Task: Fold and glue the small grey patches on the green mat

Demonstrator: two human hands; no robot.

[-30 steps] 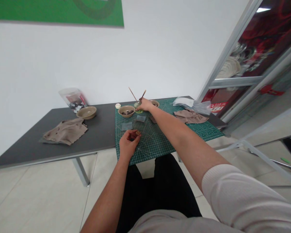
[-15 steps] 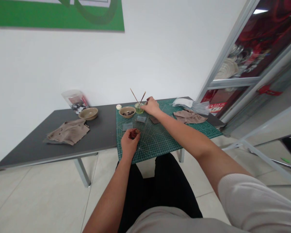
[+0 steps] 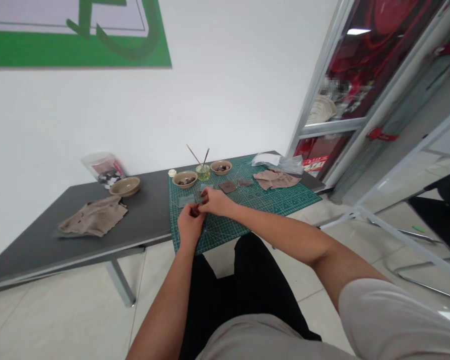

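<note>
My left hand is closed, its fingers pinched over the front left of the green cutting mat. Fingertips nearly meeting it, my right hand is pinched too. Whatever is between the fingers is small, dark and too hidden to name. Just behind the hands lie a grey-blue flat piece and a second one, partly covered by my right hand. A glass jar with two thin brush-like sticks stands farther back, between a left bowl and a right bowl of small dark pieces.
A brown square piece, a smaller brown piece, a brown cloth and a plastic bag lie rightward. On the dark table are another cloth, a bowl and a tilted clear tub. A small white item stands behind.
My right hand has drawn back from beside the jar and the right bowl to my left hand. The right bowl has come into view. The camera view has shifted slightly.
</note>
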